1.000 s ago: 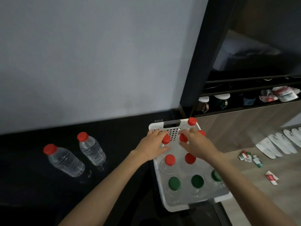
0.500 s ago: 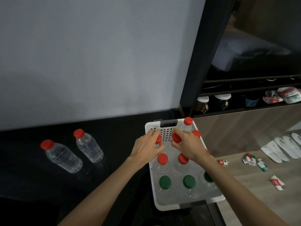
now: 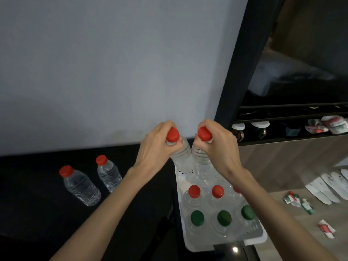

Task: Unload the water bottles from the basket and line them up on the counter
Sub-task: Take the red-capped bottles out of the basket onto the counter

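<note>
My left hand point(image 3: 153, 147) and right hand point(image 3: 219, 147) each grip a bottle neck; the counter row point(image 3: 90, 182) lies leftward, nearer my left.

- Left-held bottle point(image 3: 180, 153): clear, red cap, hanging above far end of basket point(image 3: 205, 244), left hand point(image 3: 156, 147) gripping neck.
- Right-held bottle point(image 3: 200, 159): same kind, right hand point(image 3: 220, 147) gripping neck; both tilting, lower bodies leaning together.
- Basket: white, perforated, sitting at right edge of black table point(image 3: 37, 223).
- Standing inside: first red-capped bottle point(image 3: 194, 191), second red-capped bottle point(image 3: 217, 191); front row, three green caps, first green-capped bottle point(image 3: 197, 217) at left.
- Outer table bottle point(image 3: 80, 187) and inner table bottle point(image 3: 109, 175): red caps, standing upright side by side, well left of basket.
</note>
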Action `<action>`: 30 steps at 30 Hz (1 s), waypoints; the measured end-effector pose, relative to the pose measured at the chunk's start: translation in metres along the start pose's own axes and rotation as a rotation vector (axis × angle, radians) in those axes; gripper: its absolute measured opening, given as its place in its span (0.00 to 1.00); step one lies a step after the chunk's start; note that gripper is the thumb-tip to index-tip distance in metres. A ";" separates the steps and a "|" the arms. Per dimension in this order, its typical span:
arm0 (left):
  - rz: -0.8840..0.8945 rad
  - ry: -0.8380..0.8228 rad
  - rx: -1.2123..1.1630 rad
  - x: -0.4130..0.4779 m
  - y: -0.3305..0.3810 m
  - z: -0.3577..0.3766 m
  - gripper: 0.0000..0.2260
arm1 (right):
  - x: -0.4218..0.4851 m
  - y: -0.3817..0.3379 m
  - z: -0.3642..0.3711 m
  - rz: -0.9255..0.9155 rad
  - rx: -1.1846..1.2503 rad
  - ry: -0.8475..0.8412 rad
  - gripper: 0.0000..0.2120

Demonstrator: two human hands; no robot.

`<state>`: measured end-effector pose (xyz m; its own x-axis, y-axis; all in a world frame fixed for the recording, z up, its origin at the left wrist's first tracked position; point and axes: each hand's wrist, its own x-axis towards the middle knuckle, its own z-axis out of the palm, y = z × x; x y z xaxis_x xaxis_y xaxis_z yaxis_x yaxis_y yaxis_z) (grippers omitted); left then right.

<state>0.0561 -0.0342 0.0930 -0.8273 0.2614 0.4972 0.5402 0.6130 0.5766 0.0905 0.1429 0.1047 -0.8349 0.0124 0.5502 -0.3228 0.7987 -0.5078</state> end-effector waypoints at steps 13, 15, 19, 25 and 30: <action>-0.160 0.070 0.168 -0.061 -0.058 -0.111 0.10 | 0.037 -0.094 0.059 -0.094 0.193 -0.244 0.07; -0.238 0.057 0.183 -0.080 -0.077 -0.117 0.10 | 0.030 -0.099 0.084 -0.076 0.167 -0.330 0.08; -0.360 0.001 0.162 -0.112 -0.111 -0.122 0.10 | 0.009 -0.101 0.131 -0.033 0.121 -0.452 0.09; -0.440 -0.110 0.115 -0.148 -0.149 -0.118 0.10 | -0.010 -0.099 0.177 0.068 0.081 -0.633 0.09; -0.462 -0.153 0.118 -0.151 -0.167 -0.114 0.09 | -0.013 -0.093 0.206 0.149 0.066 -0.665 0.09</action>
<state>0.1087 -0.2606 -0.0043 -0.9939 0.0439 0.1011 0.0983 0.7686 0.6321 0.0396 -0.0549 0.0082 -0.9621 -0.2694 -0.0419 -0.1920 0.7787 -0.5973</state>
